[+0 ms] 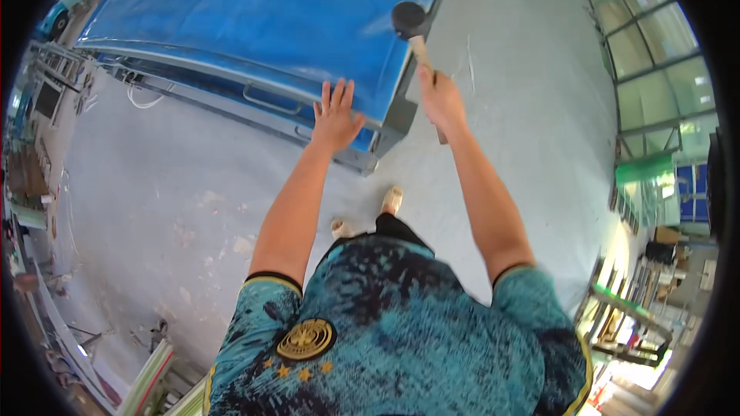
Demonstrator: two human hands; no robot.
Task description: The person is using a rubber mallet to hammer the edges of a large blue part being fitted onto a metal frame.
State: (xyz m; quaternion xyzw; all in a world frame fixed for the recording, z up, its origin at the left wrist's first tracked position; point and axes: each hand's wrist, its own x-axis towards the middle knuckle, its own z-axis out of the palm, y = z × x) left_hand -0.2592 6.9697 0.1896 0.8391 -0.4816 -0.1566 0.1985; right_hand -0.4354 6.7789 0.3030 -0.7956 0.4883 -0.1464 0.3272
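A rubber mallet (418, 48) with a round black head and a pale wooden handle is in my right hand (442, 100). My fingers wrap round its handle, and the head is raised over the right edge of a large blue-covered table (308, 23). My left hand (337, 118) lies flat with fingers spread at the table's near right corner, on or just over its grey metal frame. Beside that hand, a bent metal handle (270, 100) runs along the frame's front side. Whether the mallet head touches the blue cover, I cannot tell.
Grey floor (532, 154) surrounds the table, and my feet (392, 199) stand near its corner. Glazed panels in a frame (655, 38) line the right side. Metal racks (632, 316) are at the lower right. A white cable (146, 100) hangs under the table's left part.
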